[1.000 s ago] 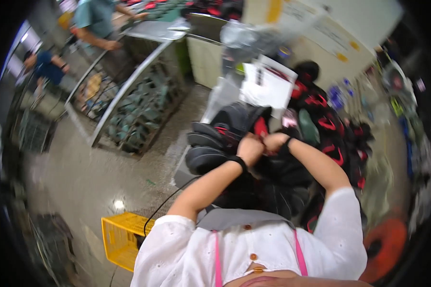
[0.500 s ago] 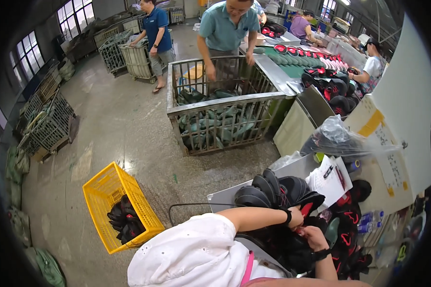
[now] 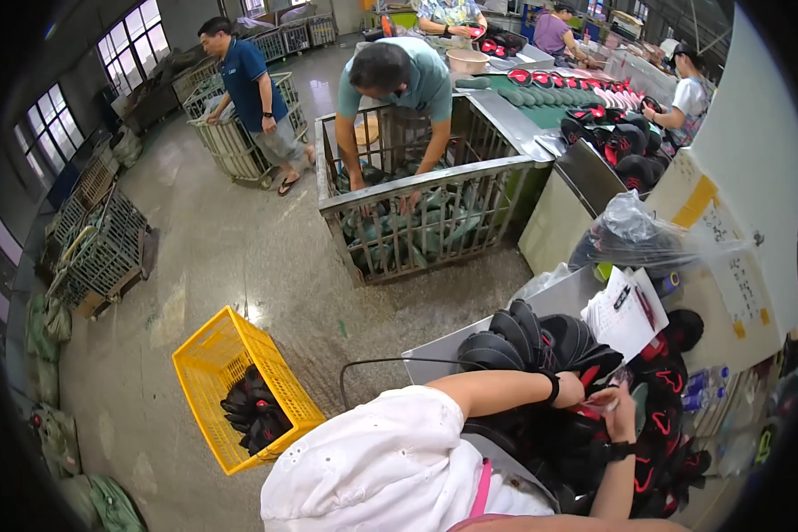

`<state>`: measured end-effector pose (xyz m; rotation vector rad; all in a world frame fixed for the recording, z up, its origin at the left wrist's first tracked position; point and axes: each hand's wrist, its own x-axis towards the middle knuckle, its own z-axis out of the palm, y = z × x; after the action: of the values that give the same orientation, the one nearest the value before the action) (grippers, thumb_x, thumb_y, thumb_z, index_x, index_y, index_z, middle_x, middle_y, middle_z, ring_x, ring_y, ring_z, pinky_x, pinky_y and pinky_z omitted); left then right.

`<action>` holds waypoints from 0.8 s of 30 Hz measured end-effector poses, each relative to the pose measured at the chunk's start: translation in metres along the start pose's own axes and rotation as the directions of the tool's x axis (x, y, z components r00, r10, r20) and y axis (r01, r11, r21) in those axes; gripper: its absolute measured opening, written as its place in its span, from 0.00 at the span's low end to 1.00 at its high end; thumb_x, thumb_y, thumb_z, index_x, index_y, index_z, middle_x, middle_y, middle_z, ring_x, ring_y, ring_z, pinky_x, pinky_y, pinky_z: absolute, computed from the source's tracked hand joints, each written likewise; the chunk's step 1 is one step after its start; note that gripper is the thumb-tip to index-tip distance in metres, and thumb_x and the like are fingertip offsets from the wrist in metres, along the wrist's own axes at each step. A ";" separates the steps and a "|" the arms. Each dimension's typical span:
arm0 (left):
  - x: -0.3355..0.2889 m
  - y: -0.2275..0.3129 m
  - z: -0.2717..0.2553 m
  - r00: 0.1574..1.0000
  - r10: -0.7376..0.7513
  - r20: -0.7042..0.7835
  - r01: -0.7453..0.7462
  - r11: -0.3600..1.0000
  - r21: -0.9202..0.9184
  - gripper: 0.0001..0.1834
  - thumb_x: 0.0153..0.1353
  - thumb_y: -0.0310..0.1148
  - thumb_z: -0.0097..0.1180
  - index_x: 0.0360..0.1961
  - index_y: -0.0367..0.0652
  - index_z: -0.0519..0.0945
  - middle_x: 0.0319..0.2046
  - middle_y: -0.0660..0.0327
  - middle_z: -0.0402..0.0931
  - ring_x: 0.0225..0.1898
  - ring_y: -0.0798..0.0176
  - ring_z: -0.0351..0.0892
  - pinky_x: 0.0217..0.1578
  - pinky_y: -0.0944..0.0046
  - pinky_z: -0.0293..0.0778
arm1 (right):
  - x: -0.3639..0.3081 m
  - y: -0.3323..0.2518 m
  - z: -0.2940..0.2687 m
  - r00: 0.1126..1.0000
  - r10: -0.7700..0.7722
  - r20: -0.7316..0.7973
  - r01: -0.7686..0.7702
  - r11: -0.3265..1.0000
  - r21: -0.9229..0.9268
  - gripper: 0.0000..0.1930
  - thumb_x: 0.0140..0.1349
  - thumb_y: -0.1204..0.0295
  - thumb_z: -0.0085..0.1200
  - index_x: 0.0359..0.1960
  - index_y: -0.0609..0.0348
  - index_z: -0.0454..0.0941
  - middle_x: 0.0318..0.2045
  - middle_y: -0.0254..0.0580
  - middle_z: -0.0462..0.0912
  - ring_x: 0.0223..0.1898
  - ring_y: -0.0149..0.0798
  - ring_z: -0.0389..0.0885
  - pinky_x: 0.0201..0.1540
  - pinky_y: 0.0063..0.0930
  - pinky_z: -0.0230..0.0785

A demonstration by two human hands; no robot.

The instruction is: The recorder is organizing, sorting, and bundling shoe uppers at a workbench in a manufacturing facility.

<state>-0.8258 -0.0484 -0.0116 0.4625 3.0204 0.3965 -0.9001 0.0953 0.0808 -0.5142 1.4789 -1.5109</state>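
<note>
Has drawn the right hand (image 3: 622, 415) slightly away from the left hand (image 3: 570, 390) since half a second ago, and turned it more upright. Shows too, well beyond the white papers (image 3: 614, 309), a deeper stoop by a teal-shirted co-worker (image 3: 417, 93), with both arms now down inside a barred cart (image 3: 470, 176), and a shift farther left by a blue-shirted co-worker (image 3: 248, 84).

Keeps both hands on the near side of the white papers, above a heap of black-and-red shoe pieces (image 3: 656, 443) on the table (image 3: 557, 298). Has a small red piece (image 3: 587, 410) between the hands, nearer than the white papers; seems to run lengthwise from left hand toward right, crosswise to the line leading to the papers. Cannot tell which end is the front, or whether joined to a black shoe piece.

Curls the left fingers closed, bunched on the red piece. Bends the right fingers leftward, with tips close to the same piece; cannot tell whether pinching it or merely near.

Includes also purple-tinted bottles (image 3: 702, 390) right of the white papers and nearer, and a yellow crate (image 3: 285, 377) well to their left, with dark pieces (image 3: 255, 412) inside.
</note>
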 end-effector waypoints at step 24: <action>-0.054 0.000 -0.044 0.947 0.083 -0.312 -0.010 0.973 0.230 0.14 0.54 0.35 0.43 0.18 0.44 0.77 0.15 0.58 0.76 0.17 0.56 0.75 0.22 0.55 0.68 | -0.030 0.047 0.063 0.865 -0.501 0.036 -0.079 -0.205 -0.976 0.09 0.52 0.66 0.48 0.28 0.58 0.74 0.27 0.43 0.74 0.30 0.46 0.76 0.31 0.38 0.70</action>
<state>-0.7782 -0.0751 0.0323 0.5315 3.3966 0.1386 -0.8186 0.0929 0.0575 -1.5639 2.9578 -0.1208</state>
